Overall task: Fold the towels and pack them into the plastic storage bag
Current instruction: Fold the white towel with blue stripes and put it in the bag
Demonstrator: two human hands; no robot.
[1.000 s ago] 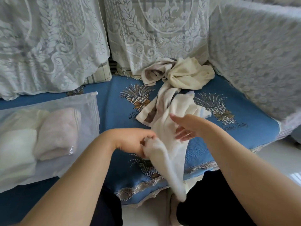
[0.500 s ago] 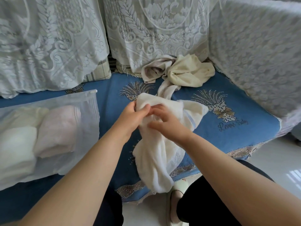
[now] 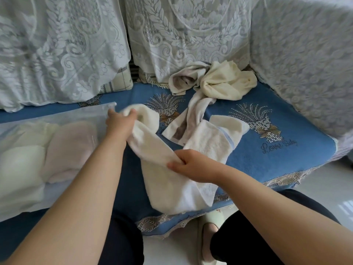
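Now apart: left hand (image 3: 119,123) moved toward bag (image 3: 57,119), gripping towel (image 3: 168,180) end; right hand (image 3: 193,165) pinching its middle. Towel stretched across blue cushion (image 3: 267,159), right of bag.

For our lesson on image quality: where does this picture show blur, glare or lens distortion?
Head view: soft daylight; the white towel blurs near the left hand; glare patch on the floor; wide-angle bending of the lace covers; the plastic bag veils its contents.

The blue sofa seat (image 3: 267,169) carries a plastic storage bag (image 3: 57,119), a white towel (image 3: 172,184) and crumpled towels (image 3: 219,83).
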